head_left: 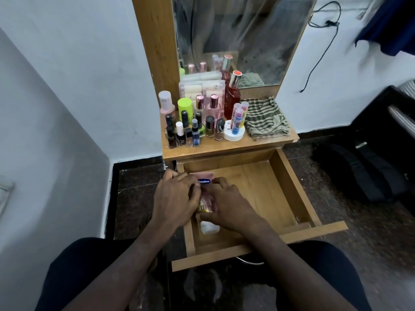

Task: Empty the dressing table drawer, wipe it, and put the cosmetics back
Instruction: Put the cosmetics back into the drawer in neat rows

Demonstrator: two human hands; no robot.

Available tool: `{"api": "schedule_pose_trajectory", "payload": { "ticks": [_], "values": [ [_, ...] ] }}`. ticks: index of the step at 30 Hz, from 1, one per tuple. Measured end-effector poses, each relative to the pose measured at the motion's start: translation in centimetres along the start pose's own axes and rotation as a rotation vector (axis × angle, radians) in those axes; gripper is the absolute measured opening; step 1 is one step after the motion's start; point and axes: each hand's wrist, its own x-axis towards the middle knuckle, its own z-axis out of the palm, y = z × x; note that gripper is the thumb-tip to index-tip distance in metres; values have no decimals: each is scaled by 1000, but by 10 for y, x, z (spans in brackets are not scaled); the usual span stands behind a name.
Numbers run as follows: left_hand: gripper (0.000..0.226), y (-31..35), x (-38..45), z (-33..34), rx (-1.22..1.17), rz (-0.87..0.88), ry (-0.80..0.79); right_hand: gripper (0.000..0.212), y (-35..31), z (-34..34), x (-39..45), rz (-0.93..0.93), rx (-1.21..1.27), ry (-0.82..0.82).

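Drawer [289, 189] open, mostly bare; both hands together at its left side, left hand [174, 198] and right hand [226, 206] curled on a Vaseline tube [204, 181] and small items; most cosmetics [197, 122] and cloth [265, 117] on tabletop; emptying or refilling, cannot tell.

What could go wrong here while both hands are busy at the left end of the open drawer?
1. Both the left hand and right hand crowd the same few items around the Vaseline container; one could slip out of the grip.
2. The nail polish bottles stand tightly packed near the tabletop's front edge above the drawer; a bump might topple them in.
3. The drawer is pulled far out, so leaning on it may strain it.
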Motion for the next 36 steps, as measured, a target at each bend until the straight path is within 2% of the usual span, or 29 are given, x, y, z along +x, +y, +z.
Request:
{"api": "schedule_pose_trajectory", "payload": {
  "ticks": [8, 14, 19, 23, 26, 29, 32, 36],
  "values": [
    [17, 0, -1, 3, -29, -24, -2, 73, 37, -21, 2, 117, -59, 55],
    [16, 0, -2, 4, -67, -16, 1, 59, 67, -39, -4, 206, -289, 163],
    [14, 2, -4, 3, -128, -9, 26, 33, 83, -53, -6, 243, -260, 355],
    [13, 4, -4, 2, -146, -23, 23, 42, 93, -59, -4, 315, -158, 469],
    [12, 5, -3, 2, -162, -19, 26, 38, 97, -62, -4, 356, -71, 483],
    [12, 4, -4, 0, -177, -10, 22, 33, 94, -61, -6, 306, -57, 490],
    [15, 2, -4, -2, -200, 7, 55, 21, 89, -64, -6, 199, -46, 573],
    [27, 2, -1, -14, -239, 136, 218, 13, 55, -75, -17, 2, -23, 725]
  ]
}}
